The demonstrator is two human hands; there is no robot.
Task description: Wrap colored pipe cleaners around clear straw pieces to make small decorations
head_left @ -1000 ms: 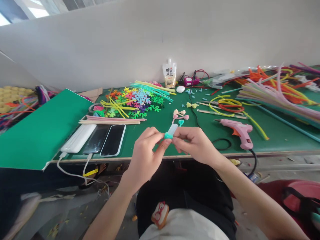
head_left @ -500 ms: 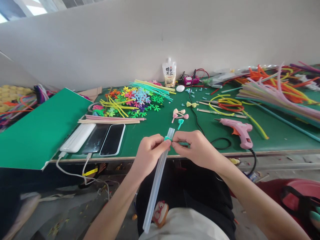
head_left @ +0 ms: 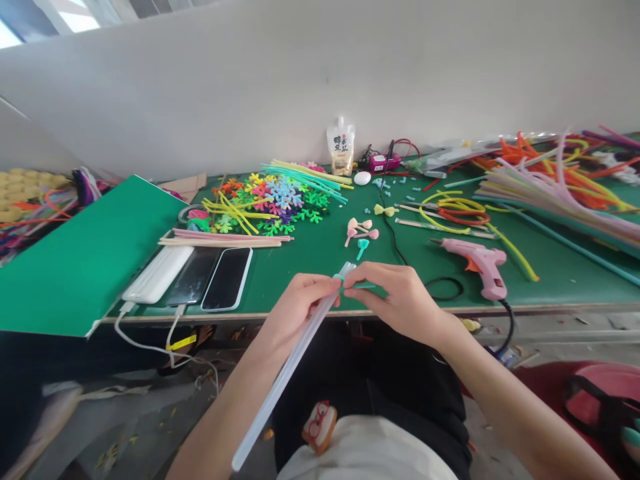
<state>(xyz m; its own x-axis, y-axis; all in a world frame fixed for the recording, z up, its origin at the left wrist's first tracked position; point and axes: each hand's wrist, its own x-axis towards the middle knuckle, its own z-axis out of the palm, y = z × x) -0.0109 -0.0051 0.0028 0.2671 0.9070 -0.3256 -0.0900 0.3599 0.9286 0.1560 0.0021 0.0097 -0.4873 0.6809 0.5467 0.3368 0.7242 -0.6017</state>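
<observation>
My left hand [head_left: 301,303] grips a pair of long translucent glue sticks [head_left: 285,383] near their upper end. They slant down past the table edge towards my lap. A teal pipe cleaner [head_left: 369,285] bends around the sticks by the left thumb. Its free end passes between the pinched fingers of my right hand [head_left: 400,293] and sticks out to the right. Just beyond my hands lie a small teal looped piece [head_left: 363,249] and several pink and peach ones [head_left: 369,233]. A yellow bow-shaped piece [head_left: 385,210] is farther back.
A pink glue gun [head_left: 477,263] lies at right, its cord dropping over the edge. Phones [head_left: 227,279], a white power bank [head_left: 159,273] and a green board [head_left: 95,260] are at left. Colourful snowflake pieces [head_left: 285,193] and pipe cleaner bundles [head_left: 560,200] cover the back.
The glue sticks have tilted, their lower end swinging to the left. My right hand has turned slightly, and more of the teal pipe cleaner's free end shows.
</observation>
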